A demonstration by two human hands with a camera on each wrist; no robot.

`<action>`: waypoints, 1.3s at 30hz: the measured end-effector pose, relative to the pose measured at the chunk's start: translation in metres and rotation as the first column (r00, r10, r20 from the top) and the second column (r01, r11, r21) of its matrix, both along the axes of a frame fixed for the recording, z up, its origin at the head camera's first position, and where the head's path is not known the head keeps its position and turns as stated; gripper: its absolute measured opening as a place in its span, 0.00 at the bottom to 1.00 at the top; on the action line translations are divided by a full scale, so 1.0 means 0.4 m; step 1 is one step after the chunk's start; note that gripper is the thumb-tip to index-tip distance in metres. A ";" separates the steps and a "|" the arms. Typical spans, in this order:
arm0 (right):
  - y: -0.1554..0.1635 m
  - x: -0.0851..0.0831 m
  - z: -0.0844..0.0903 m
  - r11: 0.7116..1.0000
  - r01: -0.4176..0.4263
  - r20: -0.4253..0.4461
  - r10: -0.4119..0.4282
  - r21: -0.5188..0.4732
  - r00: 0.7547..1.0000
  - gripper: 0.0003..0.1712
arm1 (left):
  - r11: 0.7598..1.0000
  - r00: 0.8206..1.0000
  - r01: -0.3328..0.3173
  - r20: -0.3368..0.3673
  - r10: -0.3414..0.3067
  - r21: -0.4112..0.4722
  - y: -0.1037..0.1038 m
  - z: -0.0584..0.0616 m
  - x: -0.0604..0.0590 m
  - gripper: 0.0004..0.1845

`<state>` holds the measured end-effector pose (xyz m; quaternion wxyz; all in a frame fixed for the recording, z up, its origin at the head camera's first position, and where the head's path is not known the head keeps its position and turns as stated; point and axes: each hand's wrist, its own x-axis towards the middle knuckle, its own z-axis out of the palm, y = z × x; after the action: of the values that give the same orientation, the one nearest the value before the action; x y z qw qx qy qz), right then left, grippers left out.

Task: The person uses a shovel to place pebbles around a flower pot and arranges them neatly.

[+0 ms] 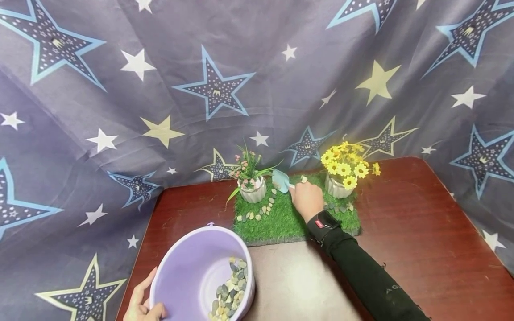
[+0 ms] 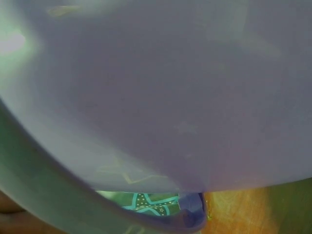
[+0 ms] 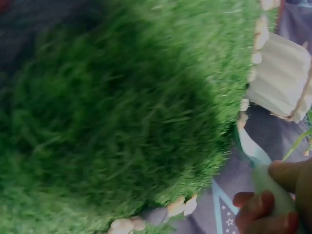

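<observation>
My right hand (image 1: 308,199) grips the handle of a small light-blue toy shovel (image 1: 280,181) above the back of a green turf mat (image 1: 277,223). In the right wrist view the fingers (image 3: 265,207) curl around its pale handle, and the blade meets the turf's edge near some pebbles. A lilac bucket (image 1: 180,263) with a heap of pebbles (image 1: 230,290) along one side is tilted toward me at the front. My left hand (image 1: 145,298) holds its left rim, thumb over the edge. The bucket's wall (image 2: 161,97) fills the left wrist view.
On the turf stand a white pot with pink flowers (image 1: 253,191) at left and a white pot with yellow daisies (image 1: 339,187) at right. A curved line of pebbles (image 1: 258,217) lies by the left pot. Behind the brown table (image 1: 421,223) hangs a starry cloth (image 1: 273,80).
</observation>
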<state>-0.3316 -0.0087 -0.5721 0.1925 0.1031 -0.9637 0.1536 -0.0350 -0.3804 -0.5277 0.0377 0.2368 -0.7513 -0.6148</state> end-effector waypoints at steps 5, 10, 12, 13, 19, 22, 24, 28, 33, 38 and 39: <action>0.014 0.004 -0.007 1.000 -0.009 -0.031 0.009 -0.011 0.999 0.25 | 1.000 1.000 -0.010 -0.013 0.010 0.024 0.005 0.003 -0.002 0.55; 0.026 0.007 -0.011 0.995 0.027 0.034 -0.024 -0.096 0.999 0.26 | 1.000 1.000 -0.004 -0.011 0.004 0.023 0.003 -0.001 -0.004 0.55; 0.029 0.008 -0.010 0.994 0.026 0.050 -0.020 -0.105 0.999 0.26 | 1.000 1.000 -0.002 -0.011 0.002 0.028 0.002 -0.002 -0.004 0.55; 0.030 0.008 -0.010 0.995 0.021 0.049 -0.016 -0.096 0.999 0.26 | 0.999 1.000 -0.001 -0.015 0.002 0.032 0.002 -0.003 -0.004 0.55; 0.030 0.007 -0.024 1.000 -0.022 -0.040 0.022 -0.005 0.999 0.24 | 1.000 1.000 0.010 0.006 -0.010 0.016 -0.003 -0.003 0.000 0.56; 0.029 0.004 -0.030 0.999 -0.027 -0.062 0.026 -0.018 0.998 0.23 | 1.000 1.000 0.009 -0.004 -0.009 0.016 -0.004 -0.004 -0.001 0.55; 0.031 0.002 -0.030 0.999 -0.011 -0.029 0.009 -0.048 1.000 0.23 | 1.000 1.000 0.005 -0.016 -0.004 0.015 -0.002 -0.005 -0.003 0.55; 0.033 -0.002 -0.024 0.984 0.062 0.106 -0.044 -0.168 0.993 0.25 | 1.000 1.000 0.009 -0.004 -0.009 0.018 -0.003 -0.005 -0.004 0.55; 0.030 -0.009 -0.015 0.960 0.120 0.190 -0.072 -0.255 0.979 0.27 | 0.999 1.000 0.031 -0.008 -0.030 0.016 -0.008 -0.007 -0.003 0.55; 0.015 -0.013 -0.021 0.973 0.102 0.146 -0.072 -0.208 0.987 0.26 | 0.999 0.998 0.044 -0.047 -0.042 0.025 -0.010 -0.013 -0.001 0.55; 0.011 -0.014 -0.024 0.976 0.100 0.136 -0.074 -0.193 0.988 0.26 | 0.999 0.998 0.045 -0.049 -0.044 0.028 -0.011 -0.014 0.000 0.56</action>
<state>-0.3373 -0.0041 -0.5819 0.1464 0.0308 -0.9574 0.2469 -0.0351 -0.3847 -0.5335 0.0387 0.2057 -0.7461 -0.6321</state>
